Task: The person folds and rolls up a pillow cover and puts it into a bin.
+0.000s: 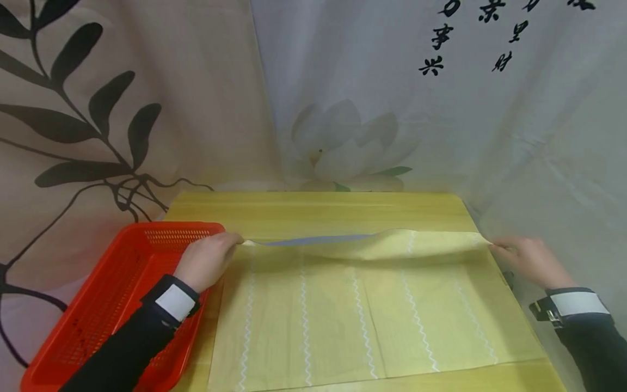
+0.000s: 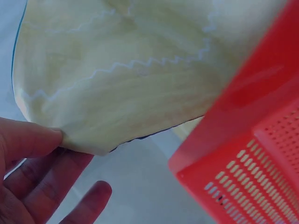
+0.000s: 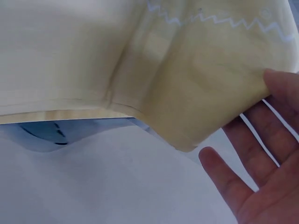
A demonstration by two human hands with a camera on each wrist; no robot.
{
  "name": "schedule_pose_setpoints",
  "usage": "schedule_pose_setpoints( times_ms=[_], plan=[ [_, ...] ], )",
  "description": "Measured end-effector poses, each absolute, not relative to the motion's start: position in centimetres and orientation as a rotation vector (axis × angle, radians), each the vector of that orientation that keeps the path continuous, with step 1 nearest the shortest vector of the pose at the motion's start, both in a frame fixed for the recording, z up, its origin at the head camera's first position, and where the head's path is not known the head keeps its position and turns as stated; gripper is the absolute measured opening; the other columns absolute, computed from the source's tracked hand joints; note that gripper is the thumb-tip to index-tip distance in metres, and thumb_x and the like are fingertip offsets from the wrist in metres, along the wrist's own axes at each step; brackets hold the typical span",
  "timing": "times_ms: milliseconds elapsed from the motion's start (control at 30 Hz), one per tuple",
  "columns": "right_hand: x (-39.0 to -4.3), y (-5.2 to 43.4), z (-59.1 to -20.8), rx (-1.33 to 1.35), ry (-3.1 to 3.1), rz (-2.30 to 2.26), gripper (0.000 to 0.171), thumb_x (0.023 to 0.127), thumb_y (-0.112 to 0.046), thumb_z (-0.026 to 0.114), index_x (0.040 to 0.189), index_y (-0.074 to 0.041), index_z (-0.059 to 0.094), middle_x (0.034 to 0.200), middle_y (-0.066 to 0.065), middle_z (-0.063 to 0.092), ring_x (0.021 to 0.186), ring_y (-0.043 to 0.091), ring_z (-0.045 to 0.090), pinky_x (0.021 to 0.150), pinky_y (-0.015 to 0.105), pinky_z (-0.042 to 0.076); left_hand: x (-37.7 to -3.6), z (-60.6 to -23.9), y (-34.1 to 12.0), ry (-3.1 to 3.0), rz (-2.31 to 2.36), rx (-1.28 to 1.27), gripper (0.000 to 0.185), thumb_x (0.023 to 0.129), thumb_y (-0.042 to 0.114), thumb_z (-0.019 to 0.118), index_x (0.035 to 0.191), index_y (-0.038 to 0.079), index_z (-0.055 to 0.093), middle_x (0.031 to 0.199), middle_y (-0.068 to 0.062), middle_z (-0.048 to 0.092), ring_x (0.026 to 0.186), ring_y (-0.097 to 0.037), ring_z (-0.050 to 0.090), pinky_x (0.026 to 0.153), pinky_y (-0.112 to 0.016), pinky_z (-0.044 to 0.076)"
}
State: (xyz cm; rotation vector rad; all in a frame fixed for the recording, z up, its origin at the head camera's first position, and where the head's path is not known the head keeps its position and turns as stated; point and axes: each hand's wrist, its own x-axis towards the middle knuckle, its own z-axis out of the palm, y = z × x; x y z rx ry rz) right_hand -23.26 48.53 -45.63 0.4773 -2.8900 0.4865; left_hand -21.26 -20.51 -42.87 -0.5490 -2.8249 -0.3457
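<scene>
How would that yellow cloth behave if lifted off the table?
The yellow cloth is probably floppy: its far edge ripples between the left hand and the right hand. It seems light, since each hand merely pinches near a corner.

yellow desk [image 1: 313, 209] that spread between left grip [image 1: 208, 262] and right grip [image 1: 534, 262], beige cloth [image 1: 196, 81] with dark printed leaves [image 1: 111, 102] that hung beyond the left, whitish cloth [image 1: 543, 136] with pale lotus [image 1: 357, 141] that hung beyond both

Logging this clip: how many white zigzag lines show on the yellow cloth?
5 zigzag lines across the yellow cloth: one nearest the left hand, three between, one nearest the right hand. The underside may hide more.
</scene>
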Motion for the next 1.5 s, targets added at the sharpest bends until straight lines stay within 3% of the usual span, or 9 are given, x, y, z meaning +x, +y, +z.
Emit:
schedule_pose_setpoints(
  times_ms=[167, 367, 600, 700, 867, 1267, 1333, 1433, 1500],
  plan=[
    [-20.4, 49.0, -46.0, 0.436, -2.903, 0.517, 0.023, 0.102, -0.012, 0.072, 0.118, 0.003, 0.078, 0.113, 0.028, 0.077, 0.104, 0.055, 0.07, 0.085, 0.068, 0.051, -18.1, -43.1, -21.6, -2.848, -0.376, -0.567, 0.023, 0.09, 0.005, 0.085, 0.112, 0.006, 0.078, 0.099, -0.009, 0.078, 0.078, -0.024, 0.071, 0.076, -0.049, 0.065],
    [-16.4, 49.4, -47.5, 0.31, -2.943, 0.564, 0.024, 0.102, -0.019, 0.074, 0.116, 0.0, 0.08, 0.113, 0.028, 0.076, 0.103, 0.055, 0.07, 0.082, 0.066, 0.052, -14.4, -43.9, -21.5, -2.826, -0.276, -0.704, 0.031, 0.082, -0.001, 0.09, 0.108, 0.012, 0.078, 0.097, -0.002, 0.079, 0.077, -0.017, 0.072, 0.071, -0.04, 0.065],
    [-13.4, 49.6, -50.2, 0.218, -3.029, 0.596, 0.024, 0.102, -0.024, 0.074, 0.115, -0.005, 0.082, 0.113, 0.021, 0.079, 0.098, 0.02, 0.073, 0.078, 0.055, 0.06, -11.5, -45.8, -21.1, -2.81, -0.143, -0.879, 0.037, 0.077, -0.01, 0.087, 0.099, 0.018, 0.075, 0.09, 0.006, 0.074, 0.075, -0.009, 0.068, 0.065, -0.03, 0.06],
    [-12.7, 49.6, -51.3, 0.191, -3.076, 0.629, 0.03, 0.104, -0.028, 0.072, 0.119, -0.004, 0.081, 0.116, 0.025, 0.077, 0.1, 0.027, 0.074, 0.08, 0.06, 0.059, -11.1, -46.4, -20.7, -2.787, -0.115, -0.965, 0.035, 0.077, -0.011, 0.084, 0.093, 0.018, 0.071, 0.082, 0.008, 0.066, 0.069, -0.007, 0.061, 0.06, -0.026, 0.054],
    [-12.3, 49.6, -52.8, 0.166, -3.089, 0.675, 0.035, 0.106, -0.029, 0.069, 0.122, 0.0, 0.078, 0.119, 0.033, 0.073, 0.108, 0.06, 0.067, 0.085, 0.075, 0.05, -11.3, -46.8, -20.3, -2.78, -0.076, -1.025, 0.032, 0.078, -0.011, 0.081, 0.087, 0.017, 0.069, 0.077, 0.007, 0.063, 0.066, -0.009, 0.06, 0.057, -0.027, 0.051],
    [-12.5, 50.5, -52.5, 0.152, -3.043, 0.7, 0.033, 0.106, -0.026, 0.069, 0.124, 0.001, 0.077, 0.12, 0.033, 0.072, 0.112, 0.063, 0.064, 0.085, 0.075, 0.049, -12.0, -45.3, -20.6, -3.038, 0.001, -0.987, 0.029, 0.079, -0.004, 0.089, 0.093, 0.02, 0.079, 0.08, 0.005, 0.072, 0.066, -0.008, 0.06, 0.064, -0.03, 0.058],
    [-12.4, 50.6, -51.9, 0.148, -3.014, 0.66, 0.03, 0.105, -0.024, 0.07, 0.121, 0.0, 0.078, 0.118, 0.031, 0.074, 0.11, 0.06, 0.066, 0.084, 0.072, 0.049, -11.8, -44.8, -20.8, -3.048, 0.001, -0.961, 0.03, 0.079, -0.004, 0.088, 0.093, 0.021, 0.078, 0.08, 0.006, 0.072, 0.066, -0.008, 0.061, 0.064, -0.031, 0.058],
    [-12.2, 50.8, -50.9, 0.141, -2.972, 0.606, 0.025, 0.102, -0.022, 0.074, 0.117, -0.003, 0.08, 0.115, 0.025, 0.077, 0.104, 0.042, 0.073, 0.083, 0.068, 0.049, -11.4, -44.3, -21.2, -3.03, 0.005, -0.95, 0.03, 0.081, -0.004, 0.087, 0.091, 0.022, 0.077, 0.078, 0.007, 0.07, 0.065, -0.008, 0.061, 0.061, -0.03, 0.056],
    [-11.9, 51.0, -50.4, 0.156, -2.93, 0.619, 0.02, 0.1, -0.02, 0.076, 0.115, -0.007, 0.082, 0.113, 0.004, 0.08, 0.103, 0.012, 0.071, 0.095, 0.046, 0.055, -11.0, -44.0, -21.5, -2.99, 0.009, -0.974, 0.031, 0.079, -0.005, 0.087, 0.088, 0.021, 0.074, 0.076, 0.006, 0.068, 0.064, -0.009, 0.06, 0.058, -0.03, 0.053]
  ],
)
